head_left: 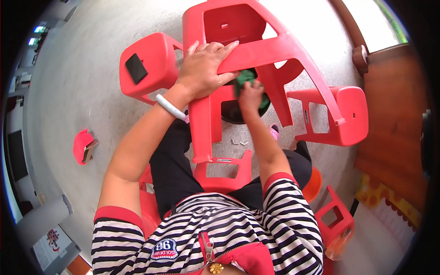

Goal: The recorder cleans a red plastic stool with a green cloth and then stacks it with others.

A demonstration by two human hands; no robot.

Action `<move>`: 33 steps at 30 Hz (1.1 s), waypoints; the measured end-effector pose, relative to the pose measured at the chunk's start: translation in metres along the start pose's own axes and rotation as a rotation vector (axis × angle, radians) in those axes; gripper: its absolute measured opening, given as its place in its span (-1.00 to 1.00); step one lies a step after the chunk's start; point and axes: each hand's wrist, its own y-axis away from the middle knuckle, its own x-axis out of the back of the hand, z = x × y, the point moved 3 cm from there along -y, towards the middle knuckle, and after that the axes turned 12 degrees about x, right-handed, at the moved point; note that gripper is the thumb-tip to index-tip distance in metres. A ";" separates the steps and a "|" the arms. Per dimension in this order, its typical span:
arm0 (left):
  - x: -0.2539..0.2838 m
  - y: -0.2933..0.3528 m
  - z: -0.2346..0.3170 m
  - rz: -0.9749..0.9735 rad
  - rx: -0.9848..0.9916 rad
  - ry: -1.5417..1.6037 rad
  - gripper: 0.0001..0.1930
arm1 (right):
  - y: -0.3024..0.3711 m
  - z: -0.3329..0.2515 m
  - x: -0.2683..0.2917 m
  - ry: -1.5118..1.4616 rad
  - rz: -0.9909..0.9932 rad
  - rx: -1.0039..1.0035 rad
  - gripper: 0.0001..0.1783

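Head view: stool [262, 51], legs [200, 130] seemingly nearward

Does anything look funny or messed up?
Yes. The red stool under the left hand is tipped, showing its hollow underside, instead of standing on its legs. Small pale bits also lie loose on the floor; I can't tell what they are.

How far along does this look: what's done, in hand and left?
Done: the left hand is placed on the central red stool; no stool can be confirmed finished. In hand: the right hand holds a green cloth, seen against a round black basin. Left, perhaps: the stool under the dark phone and the far-right stool; neither hand touches them.
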 end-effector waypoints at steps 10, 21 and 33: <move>0.001 -0.001 -0.007 -0.022 0.033 -0.009 -0.26 | 0.007 -0.018 -0.007 -0.070 -0.047 0.274 -0.91; 0.000 0.002 -0.006 0.031 0.011 0.015 -0.27 | 0.004 -0.009 -0.012 0.100 -0.100 0.062 -0.85; 0.013 0.006 -0.019 -0.038 0.071 -0.009 -0.28 | -0.057 -0.073 -0.012 -0.465 0.082 0.161 -0.73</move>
